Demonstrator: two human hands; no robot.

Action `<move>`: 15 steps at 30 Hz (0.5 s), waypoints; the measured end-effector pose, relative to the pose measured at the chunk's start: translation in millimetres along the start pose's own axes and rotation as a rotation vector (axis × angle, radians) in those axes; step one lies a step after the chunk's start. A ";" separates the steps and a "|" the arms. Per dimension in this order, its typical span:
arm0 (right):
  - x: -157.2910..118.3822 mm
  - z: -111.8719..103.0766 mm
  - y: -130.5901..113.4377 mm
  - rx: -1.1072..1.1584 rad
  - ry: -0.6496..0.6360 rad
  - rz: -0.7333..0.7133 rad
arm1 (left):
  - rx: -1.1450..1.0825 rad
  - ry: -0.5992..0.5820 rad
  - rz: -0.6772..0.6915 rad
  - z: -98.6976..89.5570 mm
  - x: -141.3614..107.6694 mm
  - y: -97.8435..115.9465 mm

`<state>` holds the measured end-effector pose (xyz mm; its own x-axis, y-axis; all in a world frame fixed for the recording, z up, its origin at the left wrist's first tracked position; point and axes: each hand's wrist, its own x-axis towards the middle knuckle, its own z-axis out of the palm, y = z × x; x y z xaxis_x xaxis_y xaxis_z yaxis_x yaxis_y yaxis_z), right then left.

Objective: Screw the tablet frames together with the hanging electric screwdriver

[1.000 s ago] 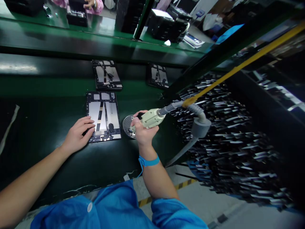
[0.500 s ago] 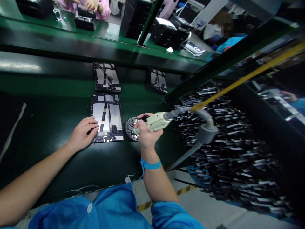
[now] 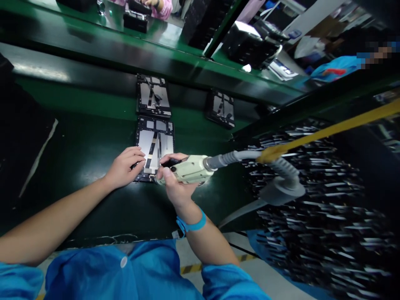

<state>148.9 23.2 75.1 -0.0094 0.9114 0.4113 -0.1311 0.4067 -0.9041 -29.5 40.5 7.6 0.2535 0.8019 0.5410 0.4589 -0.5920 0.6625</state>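
One pale-green plastic driver [image 3: 191,168], your right hand [image 3: 179,193] wrapped round it, just swung left to the flat black-and-silver tablet chassis [image 3: 146,141], near edge; work shifts there. Left hand [image 3: 123,168] loosely open, touching its left side.

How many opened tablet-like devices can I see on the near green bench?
3: the front device by the left hand, the rear device just beyond it, and the far device off to the right. More may be hidden underneath.
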 end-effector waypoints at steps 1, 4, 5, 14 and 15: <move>-0.3 -0.2 0.9 -0.008 -0.003 0.005 | -0.003 0.001 -0.007 -0.1 0.2 0.4; -0.8 -1.7 2.5 -0.027 0.000 0.031 | -0.010 0.000 -0.041 -0.3 0.7 1.3; -1.1 -1.9 2.8 -0.031 -0.001 0.043 | -0.011 -0.001 -0.053 -0.2 0.8 1.4; -7.7 0.9 2.0 -0.155 -0.039 0.090 | -0.016 -0.015 -0.002 -1.4 -3.1 1.8; -8.5 1.2 2.6 -0.180 -0.036 0.092 | -0.009 -0.039 0.023 -3.9 -4.9 1.6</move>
<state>147.5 16.4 69.4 -0.0489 0.9436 0.3273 0.0510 0.3297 -0.9427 -33.3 35.3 8.1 0.2974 0.7903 0.5357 0.4451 -0.6111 0.6545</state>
